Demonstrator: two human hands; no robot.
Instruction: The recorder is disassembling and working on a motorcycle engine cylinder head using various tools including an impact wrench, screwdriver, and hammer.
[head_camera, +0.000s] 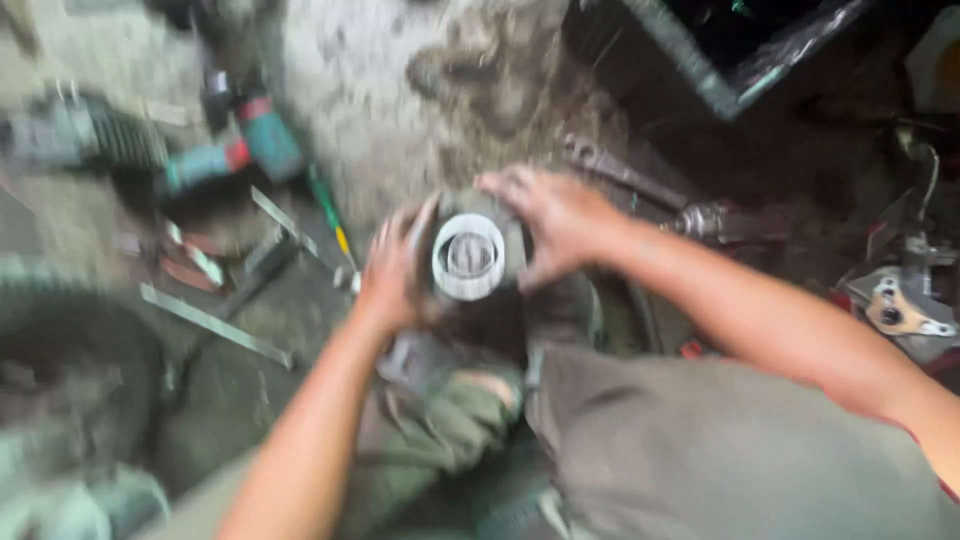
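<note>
A round metal part with a bright ring-shaped face (468, 257) sits low in the middle of the head view, above my knees. My left hand (392, 272) grips its left side with fingers curled around the rim. Spread fingers of my right hand (552, 218) wrap over its top and right side. The picture is blurred by motion, so finer detail of the part is hidden.
A teal power drill (236, 150) lies on the dirty concrete floor at upper left, with flat metal strips (215, 322) and a screwdriver (330, 212) near it. A black tyre (75, 370) is at left. A wrench (620, 172) and metal parts (900, 300) lie at right.
</note>
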